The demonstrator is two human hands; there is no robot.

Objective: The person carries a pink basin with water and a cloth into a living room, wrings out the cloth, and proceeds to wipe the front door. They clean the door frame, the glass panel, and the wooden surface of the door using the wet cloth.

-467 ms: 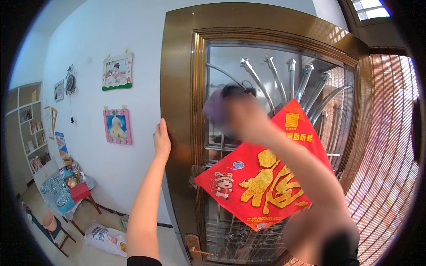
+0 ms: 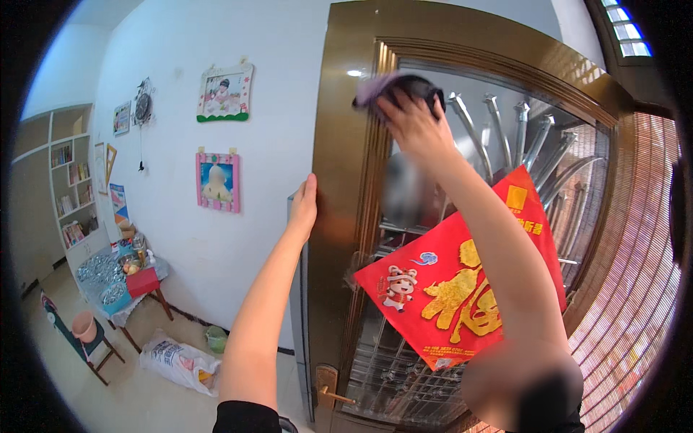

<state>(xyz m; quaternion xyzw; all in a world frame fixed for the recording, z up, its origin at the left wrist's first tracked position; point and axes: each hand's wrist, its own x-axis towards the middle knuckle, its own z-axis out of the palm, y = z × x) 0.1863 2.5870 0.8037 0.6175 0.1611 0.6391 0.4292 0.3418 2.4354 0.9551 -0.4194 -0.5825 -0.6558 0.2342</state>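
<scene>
My left hand [image 2: 304,206] is open and flat, and it rests on the left edge of the big brown metal door [image 2: 346,187]. My right hand [image 2: 413,119] is up high, near the top of the door's glass. It presses a soft purple cloth [image 2: 375,86] on the shiny glass. A red paper square with gold marks [image 2: 455,289] hangs on the glass lower down.
</scene>
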